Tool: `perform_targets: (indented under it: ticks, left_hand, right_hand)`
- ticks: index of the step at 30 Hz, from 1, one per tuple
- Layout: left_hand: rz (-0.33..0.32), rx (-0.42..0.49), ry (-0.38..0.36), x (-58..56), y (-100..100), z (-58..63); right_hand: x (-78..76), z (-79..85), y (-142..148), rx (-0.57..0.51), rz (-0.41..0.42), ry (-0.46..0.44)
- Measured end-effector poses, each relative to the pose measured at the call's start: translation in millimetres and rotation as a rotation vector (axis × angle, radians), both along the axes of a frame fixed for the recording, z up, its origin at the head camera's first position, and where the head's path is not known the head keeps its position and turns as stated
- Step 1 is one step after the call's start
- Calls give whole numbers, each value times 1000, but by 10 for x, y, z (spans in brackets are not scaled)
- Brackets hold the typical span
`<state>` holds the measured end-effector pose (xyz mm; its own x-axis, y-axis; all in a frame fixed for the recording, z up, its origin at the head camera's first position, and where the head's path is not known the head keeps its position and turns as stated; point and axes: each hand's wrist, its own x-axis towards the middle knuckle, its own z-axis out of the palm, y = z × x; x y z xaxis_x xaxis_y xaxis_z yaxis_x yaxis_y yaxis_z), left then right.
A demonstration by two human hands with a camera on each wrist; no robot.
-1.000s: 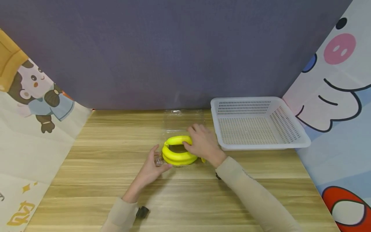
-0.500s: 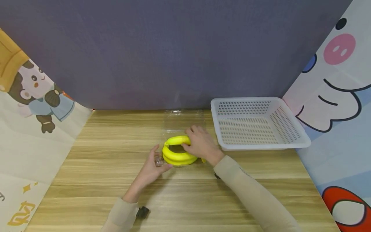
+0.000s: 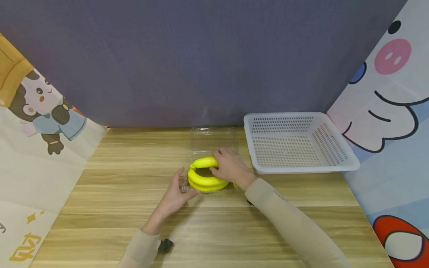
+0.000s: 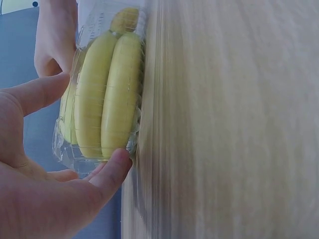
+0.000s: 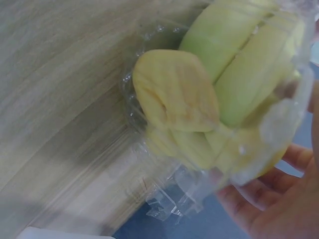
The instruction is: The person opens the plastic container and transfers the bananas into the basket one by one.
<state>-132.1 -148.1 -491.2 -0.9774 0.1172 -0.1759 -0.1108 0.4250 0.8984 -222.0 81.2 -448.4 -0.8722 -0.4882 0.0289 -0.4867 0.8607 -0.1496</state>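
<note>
Several yellow bananas [image 3: 207, 181] lie in a clear plastic clamshell box [image 3: 213, 140], whose lid lies folded back toward the dark wall. My left hand [image 3: 175, 195] grips the box's left end; in the left wrist view its thumb [image 4: 112, 169] presses the front side and a finger reaches the upper rim. From above, my right hand [image 3: 231, 166] holds the far banana [image 3: 205, 162] near its right end, the thumb dipping into the gap between the bananas. A dull yellow banana end [image 5: 172, 89] shows through the box wall in the right wrist view.
A white perforated plastic basket [image 3: 301, 170] stands at the back right, close to my right hand. The wood-grain table [image 3: 214, 230] ends at a dark upright panel [image 3: 201, 67] behind, with cartoon-printed walls on both sides.
My right hand has shifted slightly left and toward me along the far banana. The left hand, the box and the basket stay nearly where they were.
</note>
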Motion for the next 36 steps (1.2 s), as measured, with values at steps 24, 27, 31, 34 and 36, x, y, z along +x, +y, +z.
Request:
perform_targets:
  ticks: [24, 27, 31, 34, 36]
  left_hand:
    - [4, 4, 6, 0, -2, -13]
    - [8, 2, 3, 1, 1, -7]
    - [9, 7, 2, 0, 1, -6]
    - [10, 8, 3, -2, -1, -9]
    - [9, 6, 2, -3, -1, -11]
  right_hand:
    - [-91, -86, -113, 86, -15, -18]
    - [-99, -97, -117, 92, -6, -4]
    - [-106, -104, -127, 97, 4, 3]
    - [-113, -110, -133, 102, 10, 5]
    - [-117, -115, -134, 104, 14, 9]
